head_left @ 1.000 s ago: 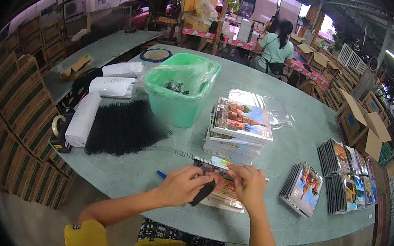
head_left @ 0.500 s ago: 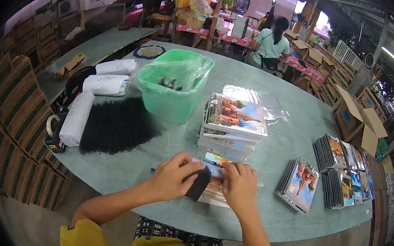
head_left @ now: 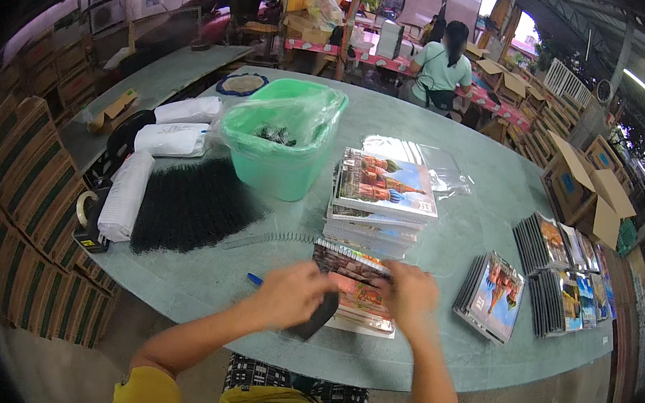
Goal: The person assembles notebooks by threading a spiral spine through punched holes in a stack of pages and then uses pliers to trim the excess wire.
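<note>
Motion blurred both hands: the left hand (head_left: 294, 294), half curled, covered part of a black piece (head_left: 317, 319); the right hand (head_left: 409, 295), also half curled, hid the right edge of a notebook (head_left: 362, 295) on the bench (head_left: 431, 360). I couldn't tell what either gripped.

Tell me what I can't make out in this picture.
Head view: exact grip of left hand and right hand, both blurred.
Head view: bottom of green bin, hidden by its wall.
Head view: covers deeper in the notebook stack, hidden by the top notebook.
</note>
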Available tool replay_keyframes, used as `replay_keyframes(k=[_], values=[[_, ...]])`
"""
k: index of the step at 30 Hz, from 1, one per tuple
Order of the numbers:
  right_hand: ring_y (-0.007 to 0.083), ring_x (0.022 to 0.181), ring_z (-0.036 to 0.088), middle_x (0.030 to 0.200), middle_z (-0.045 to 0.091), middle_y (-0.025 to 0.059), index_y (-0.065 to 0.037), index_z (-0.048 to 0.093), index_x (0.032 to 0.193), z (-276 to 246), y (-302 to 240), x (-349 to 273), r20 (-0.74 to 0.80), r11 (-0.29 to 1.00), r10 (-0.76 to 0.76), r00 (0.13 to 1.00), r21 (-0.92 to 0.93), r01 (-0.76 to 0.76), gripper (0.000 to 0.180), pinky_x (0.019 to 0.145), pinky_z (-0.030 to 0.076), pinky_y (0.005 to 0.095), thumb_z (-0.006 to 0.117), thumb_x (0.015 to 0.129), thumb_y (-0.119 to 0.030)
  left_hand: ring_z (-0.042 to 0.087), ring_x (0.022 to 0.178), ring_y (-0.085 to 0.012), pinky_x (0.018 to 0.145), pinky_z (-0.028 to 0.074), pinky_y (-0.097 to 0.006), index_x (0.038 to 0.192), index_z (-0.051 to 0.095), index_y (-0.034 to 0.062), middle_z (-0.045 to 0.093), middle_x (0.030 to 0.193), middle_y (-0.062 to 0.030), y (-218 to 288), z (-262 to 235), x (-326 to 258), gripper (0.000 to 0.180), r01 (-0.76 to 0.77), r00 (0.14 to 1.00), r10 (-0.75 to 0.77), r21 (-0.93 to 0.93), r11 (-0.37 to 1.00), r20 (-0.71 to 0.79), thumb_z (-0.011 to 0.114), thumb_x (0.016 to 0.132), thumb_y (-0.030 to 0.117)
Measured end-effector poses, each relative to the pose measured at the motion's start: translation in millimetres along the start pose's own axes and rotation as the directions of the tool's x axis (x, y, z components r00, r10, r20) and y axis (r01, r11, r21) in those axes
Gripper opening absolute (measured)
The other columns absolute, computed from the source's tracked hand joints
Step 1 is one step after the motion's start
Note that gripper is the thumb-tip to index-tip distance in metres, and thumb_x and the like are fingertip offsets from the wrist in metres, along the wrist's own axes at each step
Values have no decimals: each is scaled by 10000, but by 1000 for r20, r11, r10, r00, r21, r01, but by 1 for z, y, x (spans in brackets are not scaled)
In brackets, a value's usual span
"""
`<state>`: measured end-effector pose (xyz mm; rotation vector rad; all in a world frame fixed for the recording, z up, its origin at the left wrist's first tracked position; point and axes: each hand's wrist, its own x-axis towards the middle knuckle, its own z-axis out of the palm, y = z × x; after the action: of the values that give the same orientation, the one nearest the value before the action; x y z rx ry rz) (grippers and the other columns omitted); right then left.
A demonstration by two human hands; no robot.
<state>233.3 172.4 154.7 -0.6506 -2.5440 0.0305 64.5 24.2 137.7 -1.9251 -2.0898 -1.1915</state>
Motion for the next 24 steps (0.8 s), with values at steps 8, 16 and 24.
replay_keyframes(k=[8,16,24], values=[[256,673,611,765,666,113,-78,694,882,-1,29,-15,-93,842,170,981,532,-95,144,620,473,330,694,767,-165,582,808,-240,713,490,-325,984,648,91,570,895,-90,-3,-6,24,314,-79,990,80,17,997,-112,697,683,15],[257,733,592,809,651,96,-61,663,912,-18,6,-11,-23,985,114,993,132,-110,157,706,442,362,658,787,-155,582,852,-285,708,497,-382,1030,621,108,558,946,-109,-6,2,7,276,-80,997,80,54,995,-2,655,757,128],[239,778,587,822,631,51,-89,616,907,29,-38,16,-157,979,-16,987,197,47,183,700,404,376,665,737,-135,581,961,-298,773,503,-409,1114,588,146,562,1028,-105,-24,47,-40,323,109,806,-72,-27,994,588,621,794,185]])
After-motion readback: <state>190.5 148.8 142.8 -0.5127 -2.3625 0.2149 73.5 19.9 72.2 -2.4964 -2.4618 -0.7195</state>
